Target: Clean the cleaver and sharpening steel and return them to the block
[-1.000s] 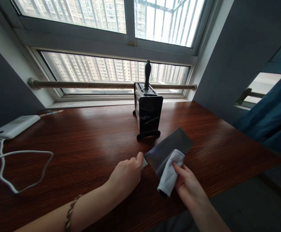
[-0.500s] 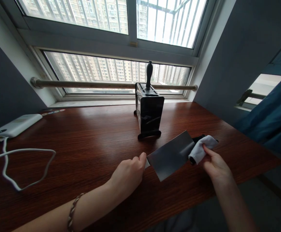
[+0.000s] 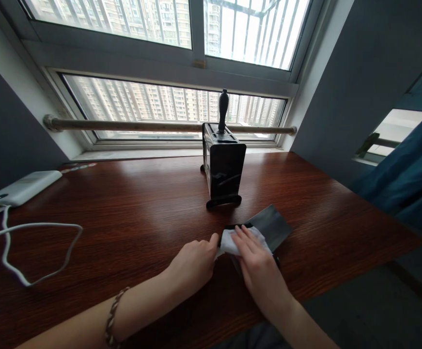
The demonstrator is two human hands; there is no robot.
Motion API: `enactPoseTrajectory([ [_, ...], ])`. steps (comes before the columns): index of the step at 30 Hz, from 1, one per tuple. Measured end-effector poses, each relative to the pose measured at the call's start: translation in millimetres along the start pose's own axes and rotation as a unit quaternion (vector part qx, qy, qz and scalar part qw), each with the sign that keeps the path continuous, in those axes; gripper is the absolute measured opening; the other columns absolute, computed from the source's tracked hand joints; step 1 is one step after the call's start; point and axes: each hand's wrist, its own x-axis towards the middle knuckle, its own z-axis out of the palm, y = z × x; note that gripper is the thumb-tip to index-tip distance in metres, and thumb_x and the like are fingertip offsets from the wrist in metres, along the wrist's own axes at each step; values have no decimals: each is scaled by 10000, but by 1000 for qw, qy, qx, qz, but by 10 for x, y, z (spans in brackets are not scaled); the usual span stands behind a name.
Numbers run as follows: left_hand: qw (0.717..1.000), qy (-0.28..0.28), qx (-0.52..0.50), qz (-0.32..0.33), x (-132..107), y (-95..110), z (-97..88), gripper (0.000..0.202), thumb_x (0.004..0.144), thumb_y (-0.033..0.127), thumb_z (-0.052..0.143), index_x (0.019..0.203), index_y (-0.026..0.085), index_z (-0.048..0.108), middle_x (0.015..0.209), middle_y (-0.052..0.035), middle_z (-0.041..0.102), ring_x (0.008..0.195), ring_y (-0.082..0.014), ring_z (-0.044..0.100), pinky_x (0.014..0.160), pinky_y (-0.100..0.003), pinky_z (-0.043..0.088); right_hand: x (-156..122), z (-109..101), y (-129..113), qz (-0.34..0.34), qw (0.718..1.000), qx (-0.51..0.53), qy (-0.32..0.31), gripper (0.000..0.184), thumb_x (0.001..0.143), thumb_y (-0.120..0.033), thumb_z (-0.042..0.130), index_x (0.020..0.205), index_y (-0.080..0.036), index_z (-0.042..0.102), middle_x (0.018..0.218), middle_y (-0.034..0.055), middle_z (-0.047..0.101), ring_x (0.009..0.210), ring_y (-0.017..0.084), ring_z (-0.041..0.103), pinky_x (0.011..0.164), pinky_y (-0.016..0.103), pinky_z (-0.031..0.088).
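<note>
My left hand (image 3: 194, 261) is closed around the handle of a cleaver, most of which it covers. The cleaver (image 3: 274, 227) has a broad, grey metal blade that points to the right, just above the wooden table. My right hand (image 3: 257, 264) presses a white cloth with black edges (image 3: 230, 242) onto the blade near the handle end, fingers laid over the fabric. Cloth and hand hide the blade's near part. Behind them stands a black knife block (image 3: 227, 172), with one dark knife handle (image 3: 224, 110) sticking up from its top.
A reddish-brown wooden table (image 3: 141, 194) carries everything. On the left lie a white power bank (image 3: 25, 186) and a looped white cable (image 3: 43, 225). A horizontal rail (image 3: 134, 126) crosses in front of the window. A blue curtain (image 3: 403, 174) hangs at the right.
My right hand has moved left with the cloth along the blade, from the far end to near the handle. The left hand has stayed almost in place.
</note>
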Motion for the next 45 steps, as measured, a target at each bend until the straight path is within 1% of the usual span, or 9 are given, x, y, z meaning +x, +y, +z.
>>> enactPoseTrajectory([
  [4,1000,-8,-6,7,18,-26,14,282,759,127,387,1020,120,493,846,-132,655,769,-269,636,650,-348,471,27,71,-46,-45,998,-35,-39,509,803,-2,309,1287,-88,443,1333,126,444,1280,222,341,1041,425,342],
  [10,1000,3,-15,9,11,-30,7,223,759,130,388,967,151,468,831,-115,650,775,-282,631,630,-357,469,110,-92,93,20,999,-44,-4,479,808,-18,312,1237,-115,502,1313,113,473,1271,214,356,1041,438,341],
  [16,1000,-10,-16,9,23,-39,31,307,760,134,402,1062,144,453,892,-124,649,808,-272,630,666,-348,462,64,30,-24,-24,999,-3,-43,510,800,-5,316,1272,-126,465,1334,94,451,1281,194,342,1051,410,333],
  [19,1000,-4,-16,4,24,-31,21,245,741,130,409,980,160,453,836,-108,651,772,-279,631,623,-345,457,122,-74,188,4,1000,-8,-22,472,823,-29,317,1241,-149,499,1332,78,458,1282,183,338,1055,406,321],
  [25,1000,8,-14,11,17,-33,15,200,718,132,409,909,184,436,797,-103,645,746,-310,625,590,-371,449,300,-372,893,61,996,-44,41,412,841,-103,347,1217,-123,514,1298,85,493,1258,189,369,1073,374,267],
  [28,1000,16,-20,13,15,-46,21,189,720,135,401,898,191,431,788,-100,641,737,-310,624,579,-367,445,359,-456,1061,89,995,-29,43,401,841,-135,352,1206,-158,516,1281,82,503,1192,209,442,1012,358,328],
  [31,1000,16,-21,14,13,-44,20,190,717,131,399,894,191,432,784,-99,641,733,-313,625,573,-368,445,415,-534,1124,137,990,30,26,352,810,-151,402,1121,-188,561,1130,78,590,1022,223,543,894,338,387],
  [38,1000,12,8,15,-23,-22,-5,236,710,83,391,921,173,448,766,-100,646,714,-302,629,578,-371,459,534,-602,1270,273,944,184,13,140,713,-275,563,705,-143,611,668,36,607,702,207,559,650,278,391],
  [45,997,30,76,-8,-72,-17,-263,365,647,-29,357,952,140,463,737,-81,634,643,-275,630,535,-348,471,692,-723,1301,321,859,398,-5,276,706,-404,624,790,-146,574,628,33,626,536,160,569,521,263,431],
])
